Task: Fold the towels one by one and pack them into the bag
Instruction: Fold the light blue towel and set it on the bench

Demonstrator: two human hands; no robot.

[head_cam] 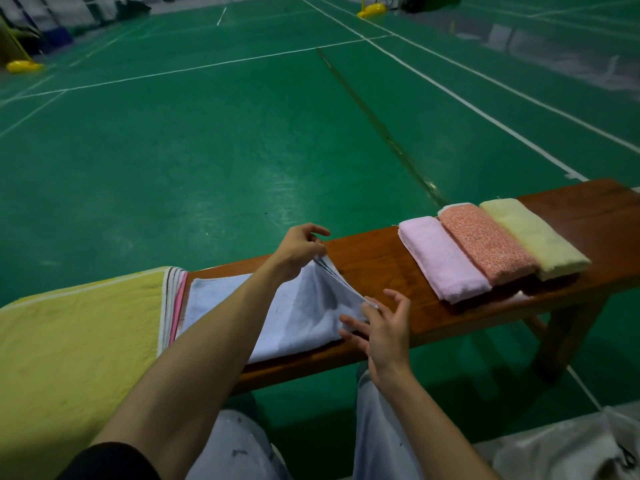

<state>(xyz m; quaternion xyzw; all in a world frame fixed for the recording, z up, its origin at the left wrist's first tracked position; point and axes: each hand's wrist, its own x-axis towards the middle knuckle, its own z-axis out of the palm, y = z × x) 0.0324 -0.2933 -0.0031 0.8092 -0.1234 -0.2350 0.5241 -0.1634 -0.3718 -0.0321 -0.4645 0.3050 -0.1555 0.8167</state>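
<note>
We're pinching both right-end corners of the pale blue terry towel (294, 313) lying on the brown wooden bench (381, 258), left hand (301, 251) far, right hand (381, 327) near, holding that edge raised and square for an even fold.

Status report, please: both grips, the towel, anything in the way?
Left grip pinches blue towel at far corner, right grip at near corner. Towel mid-fold on bench. Three folded towels aside, nothing blocking.
</note>
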